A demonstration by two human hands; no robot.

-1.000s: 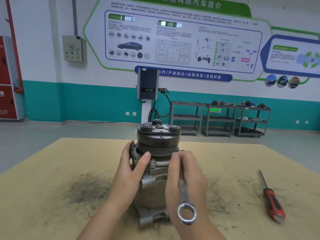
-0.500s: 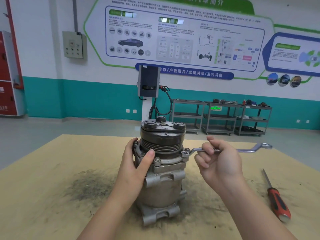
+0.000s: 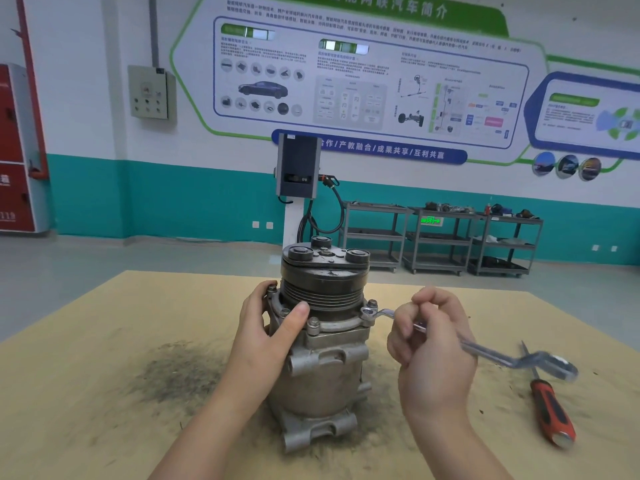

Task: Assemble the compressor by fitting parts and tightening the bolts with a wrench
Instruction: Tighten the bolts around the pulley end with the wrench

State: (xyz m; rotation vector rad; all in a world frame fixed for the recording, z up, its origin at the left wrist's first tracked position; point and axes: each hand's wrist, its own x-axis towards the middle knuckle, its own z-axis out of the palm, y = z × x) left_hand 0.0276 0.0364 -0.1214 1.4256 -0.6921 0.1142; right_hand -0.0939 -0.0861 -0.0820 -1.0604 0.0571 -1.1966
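While your left hand [image 3: 268,336] wraps the compressor [image 3: 322,344] at flange level, thumb pressed on the grooved pulley [image 3: 323,285] and fingers curled round its far left side, the unit stands upright mid-table, nearer the front edge, on its mounting lugs. Your right hand [image 3: 433,344] has its fingers curled round the shank of the ring wrench [image 3: 485,353], pinching it near the working end. Wrench ring sits over the flange bolt [image 3: 367,311] on the compressor's right side; the handle runs right and toward you, free end blurred, above the table [image 3: 86,393]. Other flange bolts visible round the rim. Red-handled screwdriver [image 3: 550,410] lies flat toward the table's right edge, apart from the compressor. Dark grit patch [image 3: 176,375] on the table, left of the compressor.
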